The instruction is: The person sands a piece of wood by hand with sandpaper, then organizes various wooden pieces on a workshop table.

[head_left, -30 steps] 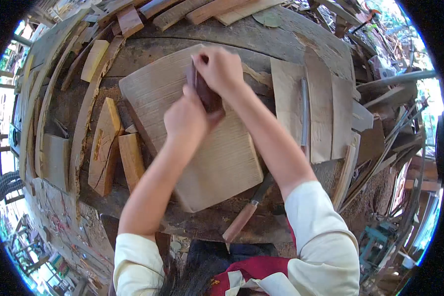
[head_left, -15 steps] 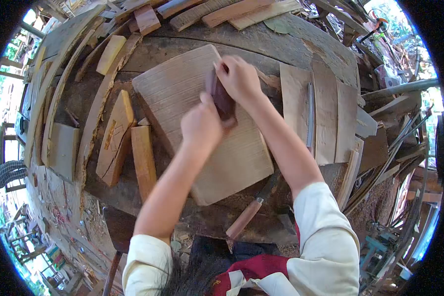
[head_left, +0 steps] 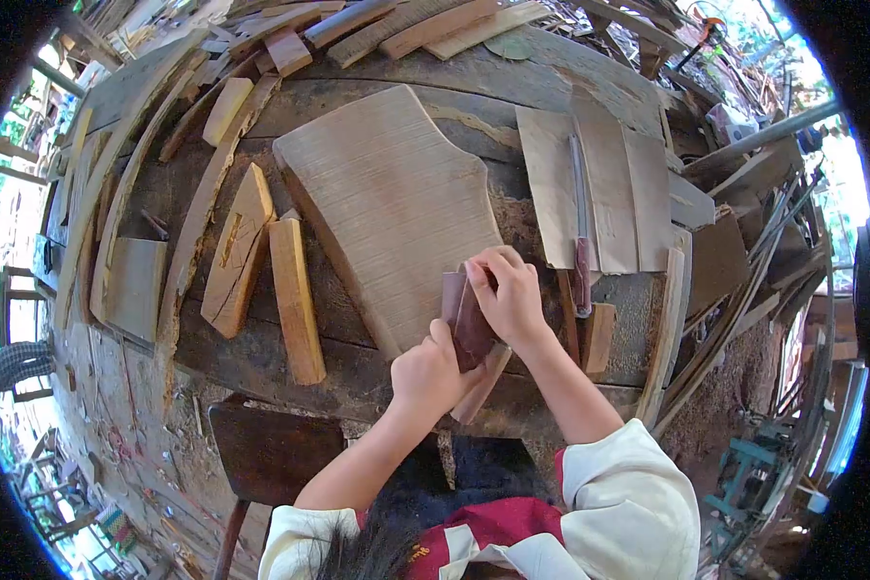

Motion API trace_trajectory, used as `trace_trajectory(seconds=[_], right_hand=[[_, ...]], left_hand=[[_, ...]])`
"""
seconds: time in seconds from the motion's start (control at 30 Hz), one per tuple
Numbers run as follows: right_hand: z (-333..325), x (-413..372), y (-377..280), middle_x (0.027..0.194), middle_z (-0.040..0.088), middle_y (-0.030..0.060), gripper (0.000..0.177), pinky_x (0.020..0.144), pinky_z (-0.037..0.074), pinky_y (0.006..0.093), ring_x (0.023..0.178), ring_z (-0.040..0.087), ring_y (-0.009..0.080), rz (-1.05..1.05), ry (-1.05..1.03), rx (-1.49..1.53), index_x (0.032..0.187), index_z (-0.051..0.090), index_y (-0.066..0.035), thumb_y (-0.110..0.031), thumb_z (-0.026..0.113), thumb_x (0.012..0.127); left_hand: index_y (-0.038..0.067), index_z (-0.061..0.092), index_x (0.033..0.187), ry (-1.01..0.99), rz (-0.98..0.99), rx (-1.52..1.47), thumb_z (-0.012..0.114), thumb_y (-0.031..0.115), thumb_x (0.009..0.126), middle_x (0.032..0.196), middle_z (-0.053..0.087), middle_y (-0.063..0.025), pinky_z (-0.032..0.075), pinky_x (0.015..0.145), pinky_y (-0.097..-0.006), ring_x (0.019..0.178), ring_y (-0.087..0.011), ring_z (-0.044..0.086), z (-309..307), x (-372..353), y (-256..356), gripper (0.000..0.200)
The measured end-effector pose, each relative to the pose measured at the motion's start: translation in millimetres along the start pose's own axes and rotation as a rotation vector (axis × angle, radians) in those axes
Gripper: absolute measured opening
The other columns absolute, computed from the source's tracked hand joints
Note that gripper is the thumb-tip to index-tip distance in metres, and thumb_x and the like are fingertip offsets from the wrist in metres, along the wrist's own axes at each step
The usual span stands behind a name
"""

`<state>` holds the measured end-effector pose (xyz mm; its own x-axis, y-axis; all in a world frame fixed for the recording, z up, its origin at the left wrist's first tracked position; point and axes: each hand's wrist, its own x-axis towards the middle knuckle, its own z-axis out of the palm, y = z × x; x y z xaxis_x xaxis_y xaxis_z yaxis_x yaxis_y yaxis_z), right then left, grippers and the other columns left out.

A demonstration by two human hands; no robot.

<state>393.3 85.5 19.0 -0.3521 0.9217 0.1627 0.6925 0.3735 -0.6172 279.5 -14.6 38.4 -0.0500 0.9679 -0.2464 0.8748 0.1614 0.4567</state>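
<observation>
As we lean over the cluttered wooden counter (head_left: 348, 379), our two hands share a dark reddish-brown sheet (head_left: 473, 332), bent along its length. Our left hand (head_left: 427, 375) is closed, thumb uppermost, at the sheet's near left side, while our right hand (head_left: 506, 298) has fingers curled and thumb pressed in at its upper right edge. We hold the sheet by the near end of a broad, pale board (head_left: 387, 193) with a scooped right edge; whether it touches the wood, we cannot tell. A wooden handle (head_left: 481, 389) juts out below our hands. To the left of the board lie a narrow yellowish block (head_left: 298, 302) and an angular slotted block (head_left: 239, 253). To the right, a long blade with a red-brown handle (head_left: 582, 275) rests across flat brown sheets (head_left: 548, 184), with a small wooden block (head_left: 598, 338) just beside the handle.
</observation>
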Motion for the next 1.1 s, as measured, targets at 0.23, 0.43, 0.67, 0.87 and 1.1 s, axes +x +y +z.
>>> trace_trajectory(seconds=[0.23, 0.43, 0.67, 0.87, 1.1], right_hand=[[-5, -14, 9, 0.120, 0.050, 0.0235, 0.050, 0.094, 0.037, 0.0413, 0.112, 0.047, 0.0380, 0.412, 0.033, 0.171, 0.121, 0.047, -0.002, -0.042, 0.041, 0.091], [-9, -29, -6, 0.110, 0.056, 0.0220, 0.053, 0.090, 0.038, 0.0424, 0.102, 0.054, 0.0358, 0.432, -0.152, 0.076, 0.125, 0.042, -0.006, -0.047, 0.035, 0.091], [9, -60, -22, 0.100, 0.061, 0.0171, 0.050, 0.094, 0.030, 0.0483, 0.096, 0.057, 0.0327, 0.292, -0.168, 0.036, 0.126, 0.040, -0.007, -0.044, 0.037, 0.092], [8, -28, -30, 0.096, 0.060, 0.0143, 0.037, 0.088, 0.040, 0.0388, 0.089, 0.057, 0.0305, 0.307, 0.095, 0.268, 0.113, 0.051, -0.003, -0.028, 0.054, 0.086], [32, -1, -28, 0.098, 0.058, 0.0108, 0.025, 0.073, 0.048, 0.0351, 0.086, 0.059, 0.0301, 0.157, 0.167, 0.202, 0.094, 0.062, -0.006, -0.029, 0.057, 0.083]], left_hand=[[0.000, 0.042, 0.083, 0.159, -0.040, -0.256, 0.067, 0.041, 0.067, 0.061, 0.058, -0.0187, 0.048, 0.049, -0.0415, 0.055, -0.0362, 0.060, -4, -15, -12, 0.050], [0.000, 0.044, 0.086, 0.282, -0.062, -0.367, 0.067, 0.037, 0.068, 0.060, 0.057, -0.0183, 0.047, 0.052, -0.0411, 0.058, -0.0364, 0.059, -11, -29, -25, 0.047], [0.001, 0.043, 0.084, 0.362, -0.101, -0.243, 0.068, 0.040, 0.067, 0.060, 0.058, -0.0149, 0.048, 0.049, -0.0374, 0.056, -0.0322, 0.060, -15, -21, -34, 0.049], [0.002, 0.043, 0.081, 0.377, -0.004, -0.037, 0.073, 0.039, 0.062, 0.057, 0.057, -0.0114, 0.046, 0.043, -0.0341, 0.051, -0.0284, 0.059, 4, -14, -45, 0.051], [0.004, 0.042, 0.080, 0.346, 0.180, 0.077, 0.078, 0.042, 0.056, 0.055, 0.055, -0.0073, 0.045, 0.039, -0.0318, 0.047, -0.0235, 0.058, 7, -5, -45, 0.057]])
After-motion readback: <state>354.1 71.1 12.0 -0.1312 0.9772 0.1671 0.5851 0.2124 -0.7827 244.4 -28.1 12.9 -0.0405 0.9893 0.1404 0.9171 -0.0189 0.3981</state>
